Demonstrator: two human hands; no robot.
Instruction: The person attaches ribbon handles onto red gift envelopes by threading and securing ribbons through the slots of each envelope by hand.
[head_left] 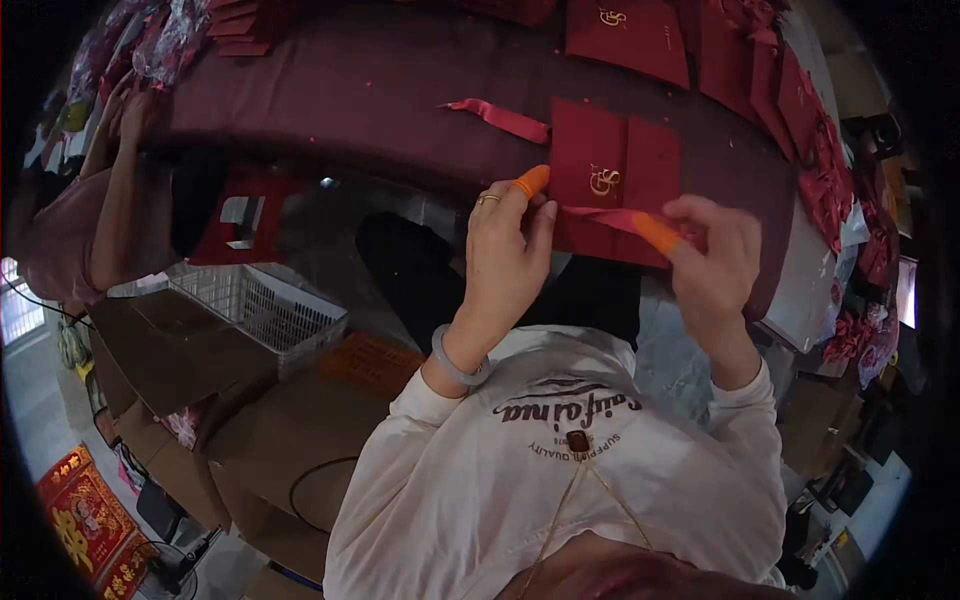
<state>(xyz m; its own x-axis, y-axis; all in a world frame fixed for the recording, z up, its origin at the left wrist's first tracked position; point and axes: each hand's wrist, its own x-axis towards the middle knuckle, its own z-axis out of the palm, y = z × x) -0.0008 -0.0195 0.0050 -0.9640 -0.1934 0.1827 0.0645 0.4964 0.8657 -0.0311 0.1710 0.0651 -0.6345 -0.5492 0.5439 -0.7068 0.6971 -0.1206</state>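
Observation:
A dark red folded card envelope (588, 150) with a gold emblem lies at the table's front edge. My left hand (508, 240) wears an orange finger cover, a ring and a bracelet. Its thumb and index finger close on the envelope's left edge. A red ribbon (600, 214) stretches across the envelope's lower part toward my right hand (715, 255), slightly blurred. That hand, also with an orange finger cover, pinches the ribbon; its exact grip is partly hidden. Another ribbon length (505, 119) sticks out from the envelope's upper left side.
More red envelopes (625, 40) lie at the back and right of the dark red tablecloth (330, 90). At left, a co-worker's arm (125, 170) reaches onto the table. Below stand a white plastic crate (285, 315) and cardboard boxes (270, 430).

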